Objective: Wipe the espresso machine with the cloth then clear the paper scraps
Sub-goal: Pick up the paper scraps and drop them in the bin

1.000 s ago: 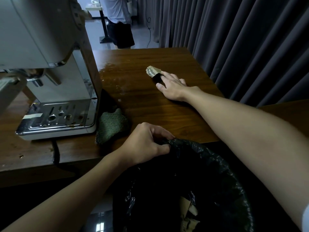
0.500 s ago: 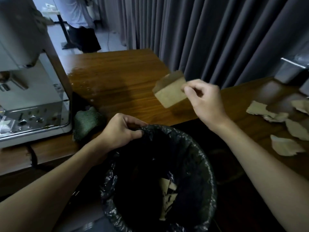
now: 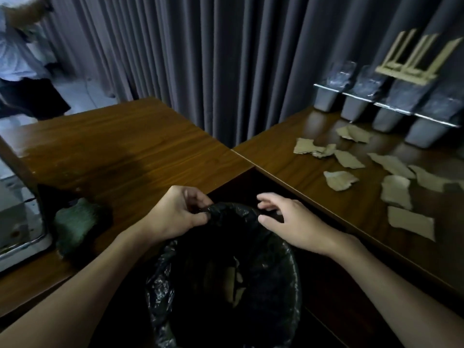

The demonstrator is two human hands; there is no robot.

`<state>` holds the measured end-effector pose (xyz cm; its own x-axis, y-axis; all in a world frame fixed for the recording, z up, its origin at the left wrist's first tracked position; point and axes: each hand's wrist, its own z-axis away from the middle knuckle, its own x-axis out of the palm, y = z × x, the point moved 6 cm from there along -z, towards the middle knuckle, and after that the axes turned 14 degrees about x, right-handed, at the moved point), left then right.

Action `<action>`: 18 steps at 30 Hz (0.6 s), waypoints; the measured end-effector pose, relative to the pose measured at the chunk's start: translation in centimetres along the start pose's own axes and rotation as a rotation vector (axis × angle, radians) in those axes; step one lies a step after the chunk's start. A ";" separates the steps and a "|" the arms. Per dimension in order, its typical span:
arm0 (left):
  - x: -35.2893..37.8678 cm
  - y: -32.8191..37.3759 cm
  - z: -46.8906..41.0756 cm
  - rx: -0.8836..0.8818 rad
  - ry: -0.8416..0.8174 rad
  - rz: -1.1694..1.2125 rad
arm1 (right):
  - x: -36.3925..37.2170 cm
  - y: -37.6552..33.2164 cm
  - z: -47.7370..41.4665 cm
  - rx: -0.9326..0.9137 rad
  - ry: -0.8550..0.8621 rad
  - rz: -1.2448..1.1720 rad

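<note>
Green cloth point(image 3: 75, 226) beside espresso machine point(image 3: 17, 222), torn paper scraps point(image 3: 396, 192) — scattered

Dim, murky picture. Soft light from the upper left sheens the table point(image 3: 105, 136); the bin liner point(image 3: 160, 285) in the left hand point(image 3: 175, 212) is near-black. Edges bow, and the 4 grey containers point(image 3: 356, 110) blur.

Grey pleated curtain point(image 3: 226, 59) spans the back. Two dark brown wood-grain tables meet at a corner: left table point(image 3: 120, 146), right table point(image 3: 288, 172). Four grey plastic tubs with shiny rims point(image 3: 388, 120) line the right table's far edge, with a pale wooden slatted frame point(image 3: 404, 71) seen above them. Pale floor point(image 3: 80, 94) and a standing person in a light shirt point(image 3: 15, 59) at upper left. Dim light.
</note>
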<state>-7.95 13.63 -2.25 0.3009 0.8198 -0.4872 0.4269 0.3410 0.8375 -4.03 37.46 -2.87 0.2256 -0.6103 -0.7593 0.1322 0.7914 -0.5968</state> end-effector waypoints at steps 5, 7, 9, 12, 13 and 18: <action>3.1 2.8 -2.8 0.089 -0.054 0.150 | -2.6 2.7 2.7 0.092 0.136 -0.051; 4.7 3.7 -3.8 0.109 -0.112 0.216 | -3.8 3.6 3.9 0.135 0.170 -0.104; 6.4 4.5 -4.6 0.117 -0.168 0.272 | -4.7 4.7 5.1 0.166 0.227 -0.095; 8.3 5.7 -5.7 0.142 -0.243 0.291 | -5.8 6.2 7.2 0.201 0.332 -0.107; 8.7 6.2 -6.0 0.170 -0.275 0.277 | -6.1 6.8 7.9 0.222 0.363 -0.114; 10.3 6.1 -7.5 0.206 -0.421 0.176 | -7.3 10.3 10.1 0.383 0.425 -0.189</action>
<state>-8.63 27.55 -0.33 0.6835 0.5853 -0.4361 0.4854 0.0818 0.8705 5.45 50.37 -0.87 -0.2306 -0.6395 -0.7334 0.4883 0.5759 -0.6557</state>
